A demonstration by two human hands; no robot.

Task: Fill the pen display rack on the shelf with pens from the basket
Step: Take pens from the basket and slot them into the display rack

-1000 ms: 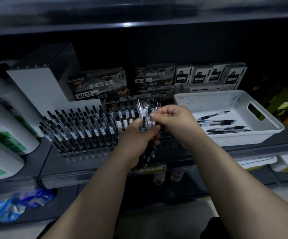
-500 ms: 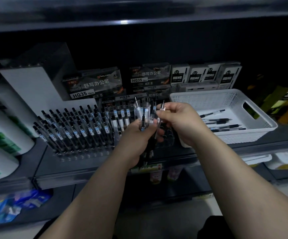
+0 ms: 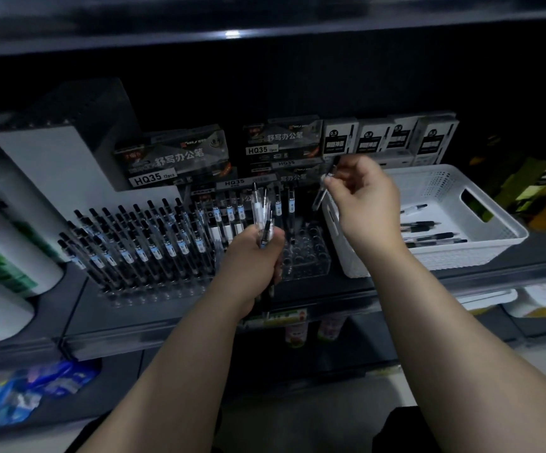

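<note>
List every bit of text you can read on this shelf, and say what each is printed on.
"HQ35 12pcs" and "舒写办公笔": left dark pen box.
"HQ35" and "舒写办公笔": middle dark pen box.
"HQ35": lower box behind the rack.
"0.5": white boxes at the back right.
Too small or blurred: the black panels on the white boxes and the stickers on the racked pens.

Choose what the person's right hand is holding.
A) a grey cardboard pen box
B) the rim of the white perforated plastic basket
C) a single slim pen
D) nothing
C: the right hand pinches a single slim pen near the white perforated plastic basket's left end, while the left hand grips a bundle of pens.
</note>
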